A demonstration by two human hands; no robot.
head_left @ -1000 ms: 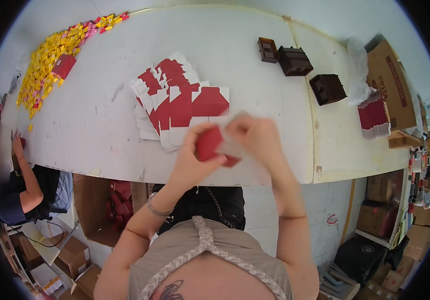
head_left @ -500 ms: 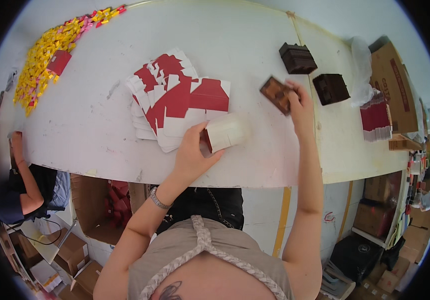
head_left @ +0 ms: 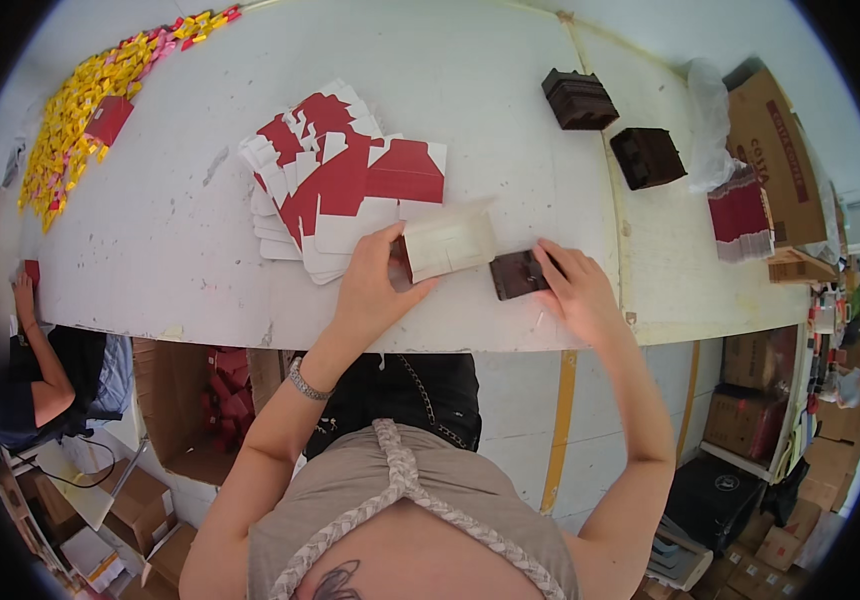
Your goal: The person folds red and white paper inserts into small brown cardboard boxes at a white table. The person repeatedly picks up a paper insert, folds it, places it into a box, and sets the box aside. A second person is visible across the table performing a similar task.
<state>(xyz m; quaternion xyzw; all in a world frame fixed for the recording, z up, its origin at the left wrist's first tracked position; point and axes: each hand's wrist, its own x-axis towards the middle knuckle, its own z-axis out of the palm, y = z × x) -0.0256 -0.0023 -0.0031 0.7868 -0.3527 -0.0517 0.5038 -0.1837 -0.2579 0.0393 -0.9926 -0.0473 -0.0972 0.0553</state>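
Note:
My left hand is closed around a small carton, white on the side facing up with a bit of dark red at its left end. The carton's right end stands open, with a flap sticking out. Just right of that end, my right hand grips a dark brown plastic tray between thumb and fingers. Tray and carton are close together over the table's near part; whether they touch I cannot tell. Beyond my left hand lies a fanned pile of flat red-and-white cartons.
Two stacks of dark brown trays stand at the back right. Beside them are clear plastic wrap, a bundle of dark red sleeves and a cardboard box. Yellow and pink packets heap far left. Another person's hand rests left.
My right hand has brought the brown tray left and nearer, turning it, up to the carton's open end. My left hand keeps the carton in about the same place.

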